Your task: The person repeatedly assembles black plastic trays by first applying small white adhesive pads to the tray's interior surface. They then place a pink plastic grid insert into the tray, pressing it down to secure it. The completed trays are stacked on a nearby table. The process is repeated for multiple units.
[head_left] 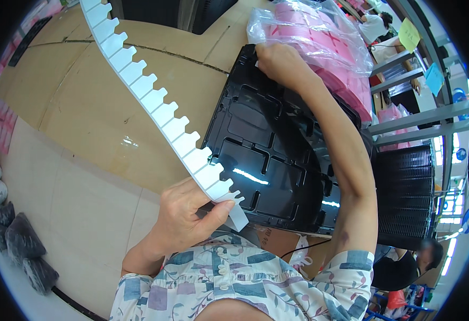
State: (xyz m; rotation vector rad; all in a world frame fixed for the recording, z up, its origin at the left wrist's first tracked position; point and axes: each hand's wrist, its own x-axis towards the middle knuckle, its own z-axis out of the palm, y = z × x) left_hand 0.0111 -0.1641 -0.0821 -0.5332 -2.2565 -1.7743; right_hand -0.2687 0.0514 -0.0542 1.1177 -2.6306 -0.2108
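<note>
My left hand (pixel 183 216) is closed round the near end of a long white notched plastic strip (pixel 159 109), thumb on top. The strip slants up and away to the far left, its row of tabs facing right. Beside it lies a shiny black plastic tray (pixel 258 120) with moulded compartments. At the tray's far corner is my right hand (pixel 281 63), its fingers bent closed over the rim. A small white bit shows under those fingers, too little to name. The fingertips are partly hidden.
Flattened cardboard (pixel 106 115) covers the surface on the left. Pink parts in clear plastic wrap (pixel 320 37) stand beyond the tray. A stack of black trays (pixel 405 187) is at the right, near a metal frame (pixel 421 128). Dark bags (pixel 24 235) lie lower left. Other people are in the background.
</note>
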